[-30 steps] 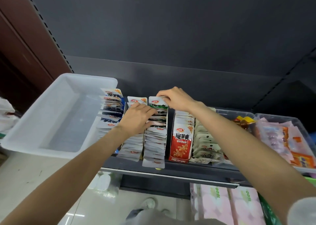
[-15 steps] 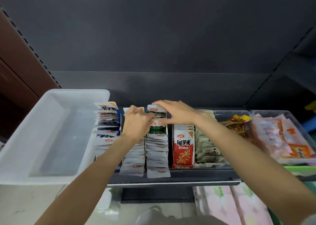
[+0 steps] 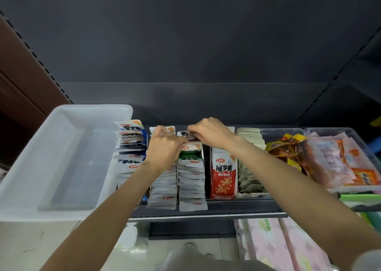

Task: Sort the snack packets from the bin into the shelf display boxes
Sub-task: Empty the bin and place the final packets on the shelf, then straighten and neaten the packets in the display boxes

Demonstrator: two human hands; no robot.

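From my head camera, the packet I am working sits at the back end of the green row, the third row from the bin, on the shelf. It lies right between my two hands: my left hand comes at it from the left, over the white row, and my right hand comes from the right, above the red box.

Half a second ago my right hand lay flatter, fingers stretched leftward over the top of the green row, and my left hand rested a little lower on the white row. Now my hands have closed in until the fingertips nearly meet over the packet, and my right wrist has lifted so the fingers curl downward.

My right grip is pinched on the packet's top edge, thumb and fingers curled round it. My left grip has its fingers bent toward the same packet and touching it at the left edge; whether they truly pinch it I cannot tell, since motion blur smears the fingertips.

The white bin stands to the left of the blue row, just beside it. Right of the red box are a pale row and a clear tub of mixed snacks.
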